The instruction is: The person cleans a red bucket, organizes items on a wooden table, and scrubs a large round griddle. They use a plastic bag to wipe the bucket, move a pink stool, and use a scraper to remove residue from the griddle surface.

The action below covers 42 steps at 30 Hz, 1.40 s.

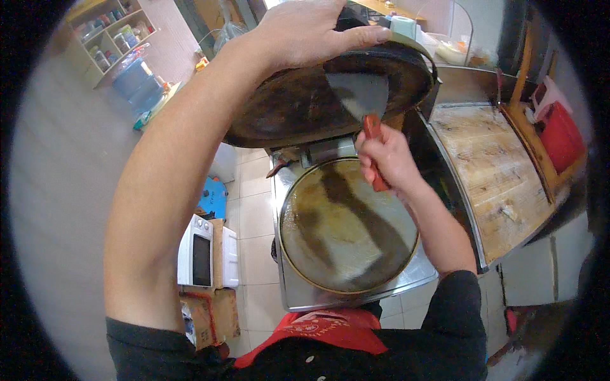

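Note:
Before me stands a round electric griddle with a stained, wet-looking lower plate (350, 228) in a metal housing. Its dark round lid (290, 109) is tilted up above the far side. My left hand (305, 38) holds the lid's upper rim, thumb across the edge and the other fingers partly hidden. In my right hand (388, 155) is a scraper (362, 93), gripped by its red handle. The wide metal blade points up in front of the lid's underside; whether it touches that surface I cannot tell. Shadows fall across the lower plate.
A floured wooden board (486, 176) lies to the right, with a small scrap on it. Beside the griddle's upper left is a dark-handled tool (278, 167). A white microwave oven (195, 252) and a cardboard box (214, 316) stand at left. A water bottle (136, 83) is farther back.

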### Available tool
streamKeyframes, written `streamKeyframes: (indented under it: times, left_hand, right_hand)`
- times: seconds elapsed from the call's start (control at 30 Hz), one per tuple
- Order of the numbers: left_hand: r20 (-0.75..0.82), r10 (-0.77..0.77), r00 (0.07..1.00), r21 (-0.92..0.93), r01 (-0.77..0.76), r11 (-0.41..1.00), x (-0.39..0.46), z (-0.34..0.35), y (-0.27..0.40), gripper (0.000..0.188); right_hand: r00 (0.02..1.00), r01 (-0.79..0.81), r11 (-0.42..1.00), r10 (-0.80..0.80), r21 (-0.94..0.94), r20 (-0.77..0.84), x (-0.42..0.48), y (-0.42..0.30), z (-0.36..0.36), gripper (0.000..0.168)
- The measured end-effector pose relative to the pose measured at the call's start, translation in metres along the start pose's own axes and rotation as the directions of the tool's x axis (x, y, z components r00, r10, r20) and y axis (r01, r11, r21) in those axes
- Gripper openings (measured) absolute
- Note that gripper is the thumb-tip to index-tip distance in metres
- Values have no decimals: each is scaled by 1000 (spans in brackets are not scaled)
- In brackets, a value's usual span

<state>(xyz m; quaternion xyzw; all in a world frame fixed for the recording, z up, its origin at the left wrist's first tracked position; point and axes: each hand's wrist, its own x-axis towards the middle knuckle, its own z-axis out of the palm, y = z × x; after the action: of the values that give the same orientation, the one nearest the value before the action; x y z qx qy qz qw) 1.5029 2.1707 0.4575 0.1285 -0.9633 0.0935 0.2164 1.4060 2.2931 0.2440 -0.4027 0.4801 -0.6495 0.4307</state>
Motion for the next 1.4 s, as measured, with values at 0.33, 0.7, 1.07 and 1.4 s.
streamKeyframes:
  times: [0.33,0.7,1.07,1.4]
  left_hand:
    - [-41,56,998,59,-54,997,-6,7,15,88]
    - [-160,167,973,92,-153,984,-9,19,13,86]
    - [-117,-29,993,34,33,999,-3,13,6,81]
    - [-143,-21,989,83,34,996,-2,12,9,80]
  right_hand:
    - [986,55,805,-136,-590,-94,129,329,-8,11]
    - [921,-70,636,-254,-768,-294,176,345,56,30]
    - [971,-186,971,158,151,178,65,98,112,6]
    - [992,-65,919,16,388,129,6,4,39,6]
